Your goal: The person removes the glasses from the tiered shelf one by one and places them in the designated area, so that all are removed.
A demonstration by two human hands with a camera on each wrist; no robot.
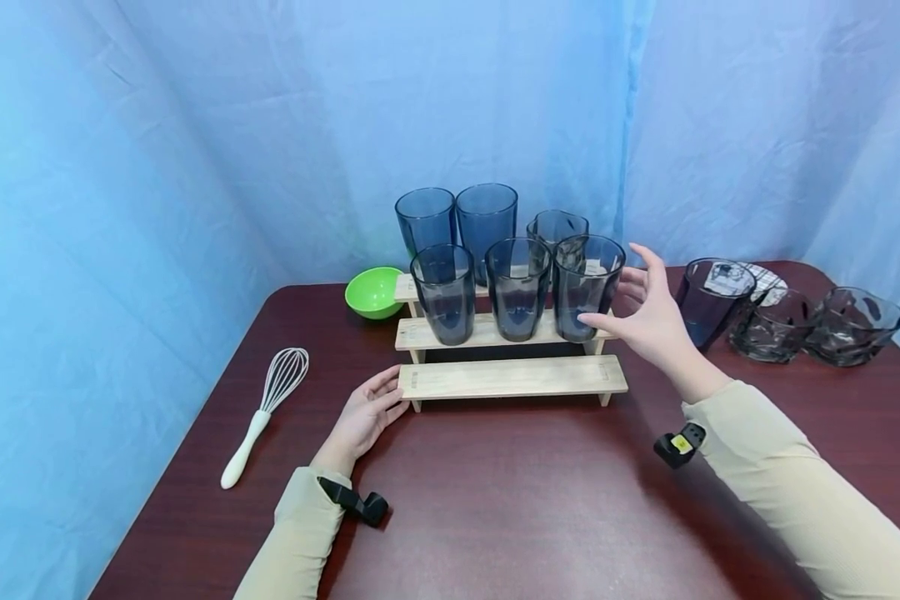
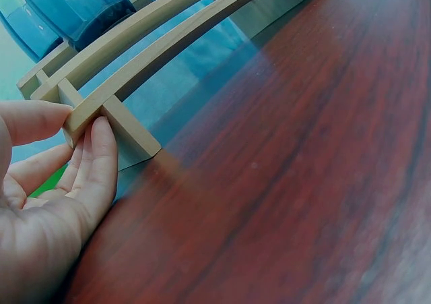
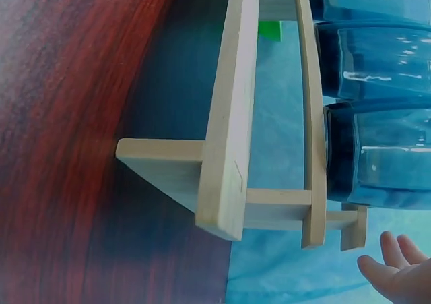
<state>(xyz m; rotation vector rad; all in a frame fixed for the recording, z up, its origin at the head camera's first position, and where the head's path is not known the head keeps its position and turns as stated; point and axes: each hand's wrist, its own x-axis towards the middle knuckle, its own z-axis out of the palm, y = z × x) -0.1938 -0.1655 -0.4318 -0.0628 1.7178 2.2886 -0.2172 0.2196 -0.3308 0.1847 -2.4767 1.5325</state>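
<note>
A three-step wooden rack stands on the table. My left hand pinches the left end of its lowest step, thumb above and fingers below in the left wrist view. Three tall grey-blue glasses line the middle step: a left one, a centre one and a right one. Beside the right glass is my right hand, thumb and fingers spread apart. Its thumb overlaps that glass in the head view, while the right wrist view shows the fingertips apart from it.
On the top step stand two tall glasses and a short wavy glass. To the right are another tall glass and two short wavy glasses. A green bowl and a white whisk lie left.
</note>
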